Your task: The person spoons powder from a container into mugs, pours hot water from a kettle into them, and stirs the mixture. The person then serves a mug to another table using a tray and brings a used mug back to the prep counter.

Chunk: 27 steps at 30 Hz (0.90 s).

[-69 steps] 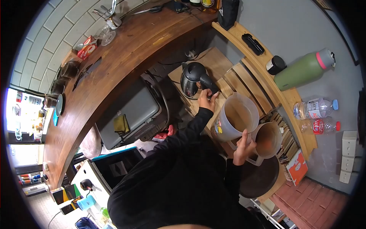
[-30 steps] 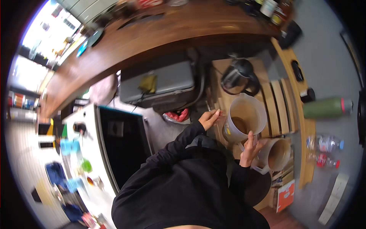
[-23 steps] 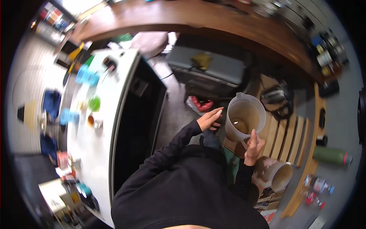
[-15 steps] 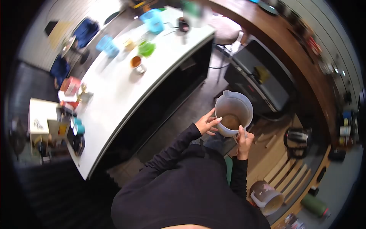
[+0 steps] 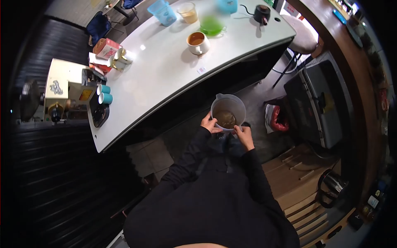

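Between my two hands is a translucent plastic jug (image 5: 241,108) with a pouring lip, some brownish liquid lying in its bottom. My left hand (image 5: 210,123) grips its near left side, thumb at the rim and fingers beneath. On the near right side, my right hand (image 5: 245,137) is closed on the jug, probably at its handle, which is mostly hidden. The jug is in front of my body, above the floor and apart from the white table (image 5: 153,84).
On the table stand a white mug (image 5: 199,46), a green cup (image 5: 211,28), a blue container (image 5: 163,14) and a dark pot (image 5: 262,14). Teal cups (image 5: 105,98) sit by a cream coffee machine (image 5: 62,80). A bin with a red liner (image 5: 280,120) and an electric kettle (image 5: 333,184) are at right.
My view has turned rightward, toward the table and bin. The jug, held in both hands throughout, now appears further left and nearer the table's edge.
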Each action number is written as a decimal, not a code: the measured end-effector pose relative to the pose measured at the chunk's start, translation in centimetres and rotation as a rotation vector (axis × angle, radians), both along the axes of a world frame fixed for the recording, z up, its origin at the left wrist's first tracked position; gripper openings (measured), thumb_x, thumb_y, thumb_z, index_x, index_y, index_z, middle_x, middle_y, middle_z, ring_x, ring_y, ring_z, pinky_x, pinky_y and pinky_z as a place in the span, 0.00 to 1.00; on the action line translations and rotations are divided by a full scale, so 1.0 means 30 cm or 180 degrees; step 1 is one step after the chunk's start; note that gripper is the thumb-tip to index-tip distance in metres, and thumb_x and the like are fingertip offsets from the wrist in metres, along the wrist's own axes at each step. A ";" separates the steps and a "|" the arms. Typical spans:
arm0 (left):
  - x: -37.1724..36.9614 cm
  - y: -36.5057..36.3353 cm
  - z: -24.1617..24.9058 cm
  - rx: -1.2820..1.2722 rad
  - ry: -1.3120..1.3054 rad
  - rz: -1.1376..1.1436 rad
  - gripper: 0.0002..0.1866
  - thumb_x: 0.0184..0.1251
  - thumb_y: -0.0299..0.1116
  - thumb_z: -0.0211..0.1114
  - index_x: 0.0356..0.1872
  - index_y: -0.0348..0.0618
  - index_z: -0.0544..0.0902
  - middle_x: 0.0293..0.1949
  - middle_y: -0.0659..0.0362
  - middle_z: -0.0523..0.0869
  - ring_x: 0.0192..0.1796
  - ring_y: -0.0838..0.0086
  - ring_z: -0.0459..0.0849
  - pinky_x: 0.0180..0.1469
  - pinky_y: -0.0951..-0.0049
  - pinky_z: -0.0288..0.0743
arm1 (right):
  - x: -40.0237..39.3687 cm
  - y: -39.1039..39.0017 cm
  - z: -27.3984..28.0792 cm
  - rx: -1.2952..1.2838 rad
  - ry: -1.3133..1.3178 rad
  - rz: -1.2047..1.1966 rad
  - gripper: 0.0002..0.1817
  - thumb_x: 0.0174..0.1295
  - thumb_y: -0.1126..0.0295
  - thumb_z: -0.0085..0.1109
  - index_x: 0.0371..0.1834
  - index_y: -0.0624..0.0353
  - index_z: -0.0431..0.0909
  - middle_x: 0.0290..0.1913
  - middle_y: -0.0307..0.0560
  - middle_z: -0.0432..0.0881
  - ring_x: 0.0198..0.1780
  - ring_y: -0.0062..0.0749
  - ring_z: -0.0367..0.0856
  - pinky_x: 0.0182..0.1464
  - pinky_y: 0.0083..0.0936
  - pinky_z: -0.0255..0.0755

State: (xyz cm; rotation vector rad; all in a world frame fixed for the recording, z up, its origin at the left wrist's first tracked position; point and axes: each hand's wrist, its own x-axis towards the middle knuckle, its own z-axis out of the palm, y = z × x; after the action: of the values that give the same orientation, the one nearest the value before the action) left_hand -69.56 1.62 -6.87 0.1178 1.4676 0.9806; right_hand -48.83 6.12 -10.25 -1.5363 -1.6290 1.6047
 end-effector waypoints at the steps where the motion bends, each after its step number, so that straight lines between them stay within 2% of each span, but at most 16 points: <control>1: -0.004 0.003 -0.040 0.0045 -0.0148 0.0212 0.37 0.69 0.24 0.51 0.77 0.63 0.52 0.63 0.42 0.73 0.43 0.38 0.86 0.45 0.49 0.87 | -0.006 0.011 -0.020 -0.0067 -0.0149 0.0027 0.24 0.65 0.53 0.59 0.25 0.67 0.85 0.18 0.45 0.80 0.24 0.24 0.76 0.27 0.29 0.64; 2: -0.008 0.013 -0.083 0.0097 -0.0291 0.0416 0.36 0.69 0.23 0.50 0.77 0.62 0.53 0.64 0.41 0.72 0.45 0.38 0.86 0.46 0.47 0.86 | -0.010 0.023 -0.041 -0.0133 -0.0133 -0.0036 0.24 0.65 0.53 0.59 0.25 0.67 0.85 0.18 0.45 0.80 0.24 0.24 0.76 0.27 0.29 0.64; 4: 0.010 0.034 -0.110 -0.0001 -0.0308 0.0357 0.35 0.69 0.19 0.45 0.76 0.57 0.54 0.65 0.42 0.69 0.50 0.35 0.83 0.50 0.43 0.84 | -0.022 0.051 -0.058 0.0071 -0.0149 -0.0100 0.26 0.64 0.50 0.60 0.31 0.68 0.85 0.23 0.57 0.83 0.29 0.37 0.83 0.34 0.36 0.71; 5: 0.016 0.035 -0.172 0.0127 -0.0399 0.0541 0.34 0.69 0.18 0.44 0.76 0.53 0.53 0.65 0.40 0.69 0.53 0.35 0.81 0.52 0.43 0.83 | -0.018 0.069 -0.064 -0.0246 -0.0161 -0.0163 0.27 0.62 0.49 0.61 0.38 0.71 0.82 0.31 0.64 0.84 0.38 0.52 0.85 0.43 0.42 0.74; 7: 0.038 0.058 -0.265 0.0132 -0.0500 0.0780 0.35 0.67 0.15 0.42 0.75 0.49 0.53 0.67 0.39 0.66 0.63 0.36 0.74 0.60 0.40 0.78 | -0.019 0.100 -0.177 -0.0110 -0.0204 -0.0281 0.27 0.62 0.50 0.62 0.41 0.71 0.81 0.34 0.64 0.84 0.42 0.54 0.85 0.46 0.41 0.74; 8: 0.059 0.073 -0.316 0.0025 -0.0513 0.0670 0.35 0.67 0.15 0.42 0.75 0.49 0.53 0.67 0.39 0.66 0.63 0.36 0.74 0.60 0.40 0.78 | -0.011 0.103 -0.243 0.0077 -0.0266 -0.0308 0.27 0.61 0.51 0.63 0.45 0.71 0.80 0.37 0.64 0.84 0.46 0.56 0.84 0.50 0.40 0.74; 9: 0.070 0.080 -0.401 0.0219 -0.0569 0.0911 0.36 0.66 0.14 0.43 0.75 0.52 0.53 0.67 0.40 0.66 0.63 0.37 0.74 0.60 0.38 0.76 | -0.001 0.112 -0.305 -0.0037 -0.0271 -0.0288 0.27 0.61 0.56 0.64 0.53 0.68 0.76 0.49 0.63 0.81 0.55 0.56 0.80 0.55 0.38 0.72; 13: 0.143 0.163 -0.616 0.0467 -0.0594 0.1382 0.41 0.62 0.11 0.44 0.75 0.58 0.54 0.69 0.44 0.64 0.66 0.40 0.71 0.61 0.38 0.75 | 0.048 0.137 -0.479 0.0246 -0.0135 -0.0777 0.27 0.61 0.61 0.64 0.61 0.63 0.72 0.58 0.60 0.76 0.60 0.51 0.75 0.60 0.35 0.70; 16: 0.168 0.256 -0.755 0.0299 -0.0364 0.1576 0.39 0.62 0.11 0.44 0.75 0.56 0.56 0.69 0.44 0.64 0.67 0.41 0.70 0.63 0.39 0.75 | 0.095 0.134 -0.618 -0.0195 -0.0383 -0.0974 0.28 0.61 0.61 0.64 0.62 0.61 0.71 0.57 0.59 0.76 0.60 0.48 0.76 0.60 0.34 0.70; 18: 0.156 0.325 -0.862 0.0217 -0.0246 0.1751 0.38 0.62 0.12 0.44 0.74 0.54 0.58 0.68 0.43 0.65 0.67 0.41 0.69 0.64 0.39 0.74 | 0.120 0.113 -0.722 -0.0252 -0.0474 -0.1103 0.25 0.61 0.62 0.63 0.60 0.60 0.74 0.56 0.58 0.78 0.56 0.45 0.81 0.57 0.34 0.73; 20: 0.114 0.371 -0.975 0.0304 -0.0083 0.2072 0.37 0.62 0.13 0.44 0.73 0.55 0.61 0.67 0.43 0.65 0.66 0.41 0.69 0.63 0.37 0.75 | 0.150 0.094 -0.800 -0.0863 -0.0417 -0.1173 0.22 0.62 0.62 0.62 0.57 0.61 0.76 0.52 0.57 0.82 0.50 0.44 0.85 0.54 0.35 0.75; 21: 0.094 0.395 -1.019 0.0411 0.0009 0.2076 0.32 0.64 0.14 0.43 0.70 0.45 0.64 0.66 0.42 0.65 0.66 0.42 0.68 0.61 0.35 0.76 | 0.153 0.062 -0.865 -0.0792 -0.0546 -0.1256 0.17 0.62 0.63 0.62 0.50 0.62 0.80 0.46 0.56 0.85 0.45 0.43 0.86 0.51 0.34 0.77; 22: 0.045 0.406 -1.094 0.0370 0.0008 0.2068 0.32 0.64 0.14 0.43 0.70 0.45 0.64 0.66 0.42 0.65 0.66 0.42 0.68 0.61 0.35 0.76 | 0.161 0.054 -0.893 -0.0827 -0.0565 -0.1263 0.17 0.62 0.63 0.62 0.50 0.62 0.80 0.46 0.56 0.85 0.45 0.43 0.86 0.51 0.34 0.77; 24: -0.070 0.416 -1.258 0.0484 -0.0363 0.2161 0.32 0.62 0.13 0.44 0.69 0.47 0.62 0.71 0.42 0.57 0.66 0.38 0.67 0.58 0.35 0.79 | 0.172 0.051 -0.918 -0.1362 -0.0537 -0.1170 0.15 0.61 0.63 0.63 0.46 0.62 0.82 0.41 0.55 0.87 0.46 0.42 0.86 0.50 0.33 0.77; 25: -0.088 0.441 -1.288 0.0288 -0.0200 0.2466 0.24 0.63 0.14 0.45 0.62 0.39 0.67 0.65 0.42 0.64 0.61 0.40 0.72 0.58 0.35 0.80 | 0.168 0.040 -0.936 -0.1402 -0.0550 -0.1193 0.15 0.61 0.63 0.63 0.46 0.62 0.82 0.41 0.55 0.87 0.46 0.42 0.86 0.50 0.33 0.77; 27: -0.135 0.479 -1.310 0.0456 -0.0317 0.2311 0.24 0.64 0.14 0.46 0.61 0.37 0.66 0.63 0.42 0.67 0.60 0.42 0.73 0.57 0.35 0.80 | 0.150 0.034 -0.976 -0.1288 -0.0375 -0.1284 0.13 0.63 0.64 0.62 0.42 0.64 0.82 0.35 0.51 0.87 0.43 0.36 0.87 0.47 0.30 0.77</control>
State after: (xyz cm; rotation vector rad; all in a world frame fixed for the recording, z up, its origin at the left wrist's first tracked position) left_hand -73.62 16.00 -46.16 -0.3834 1.3629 1.6486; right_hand -44.35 7.15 -39.52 -2.0374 -0.9861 1.6997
